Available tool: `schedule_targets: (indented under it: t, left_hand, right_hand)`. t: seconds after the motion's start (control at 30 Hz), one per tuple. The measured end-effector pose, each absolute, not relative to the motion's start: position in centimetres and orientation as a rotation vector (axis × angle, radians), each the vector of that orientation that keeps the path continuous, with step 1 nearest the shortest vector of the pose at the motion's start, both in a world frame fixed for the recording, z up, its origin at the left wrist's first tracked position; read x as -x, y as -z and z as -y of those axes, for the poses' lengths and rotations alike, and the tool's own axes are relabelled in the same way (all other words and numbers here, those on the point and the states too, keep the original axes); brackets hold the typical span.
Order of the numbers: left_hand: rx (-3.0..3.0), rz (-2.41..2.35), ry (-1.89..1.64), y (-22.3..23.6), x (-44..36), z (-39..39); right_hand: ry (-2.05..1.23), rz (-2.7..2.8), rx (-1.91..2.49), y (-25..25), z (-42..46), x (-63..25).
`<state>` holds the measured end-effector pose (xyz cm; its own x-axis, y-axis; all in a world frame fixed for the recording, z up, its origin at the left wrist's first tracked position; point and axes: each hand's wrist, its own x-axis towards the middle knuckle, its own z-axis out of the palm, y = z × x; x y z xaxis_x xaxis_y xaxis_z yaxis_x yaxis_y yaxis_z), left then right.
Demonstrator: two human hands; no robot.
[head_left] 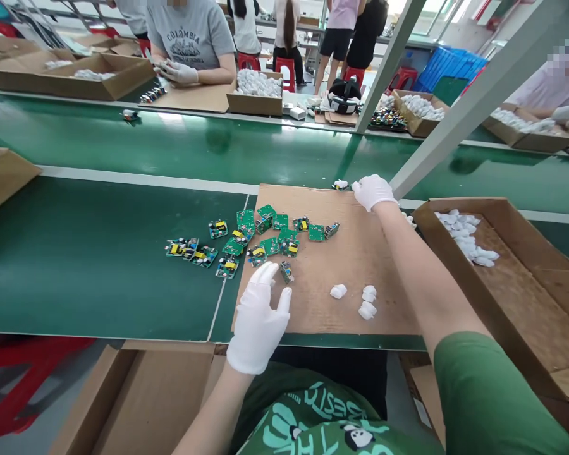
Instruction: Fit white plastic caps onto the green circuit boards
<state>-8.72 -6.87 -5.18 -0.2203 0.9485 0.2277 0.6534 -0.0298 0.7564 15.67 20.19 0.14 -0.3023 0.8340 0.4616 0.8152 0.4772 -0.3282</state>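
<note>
My left hand (pixel 260 322), in a white glove, is open with thumb and fingers apart. Its fingertips are beside a small circuit board (pixel 287 272) standing on the cardboard sheet (pixel 313 309). My right hand (pixel 374 192), also gloved, reaches to the sheet's far edge and looks loosely open, its fingertips partly hidden. Just left of those fingertips lies a board with a white piece on it (pixel 340 185). Several green circuit boards (pixel 269 246) with yellow parts lie in a loose group on the sheet and the green table. Small white pieces (pixel 338 291) lie nearer my body.
To the right stands a cardboard box (pixel 526 297) with white pieces (pixel 467 237) inside. A slanting grey post (pixel 436 142) rises beside my right hand. Beyond runs a green conveyor belt (pixel 184 142) carrying a small board (pixel 130 115). Across it sits a person with gloved hands (pixel 177 71).
</note>
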Motion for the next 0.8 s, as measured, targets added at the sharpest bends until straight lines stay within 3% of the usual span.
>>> schedule_targets:
  t: [0.23, 0.4, 0.47, 0.67, 0.8]
  left_hand:
    - [-1.924, -2.04, -0.96, 6.6, 7.8, 4.1]
    - [-1.618, -1.942, -1.121, 5.1, 7.4, 5.2]
    - [-1.359, -1.776, -1.17, 4.2, 7.2, 6.2]
    - [-0.801, -1.339, -1.277, 3.2, 6.3, 8.8]
    - [-0.683, -1.081, -1.201, 3.7, 6.1, 10.0]
  right_hand:
    - [-0.145, 2.524, 1.407, -0.9, -3.8, -14.1]
    - [-0.024, 2.516, 1.518, 1.7, 4.3, -12.8]
    - [-0.158, 2.388, 1.471, 2.2, 4.9, -12.8]
    - [-0.985, 1.846, 1.172, 1.4, 6.7, -13.2]
    - [-1.12, 1.647, 1.195, 1.7, 8.2, -12.9]
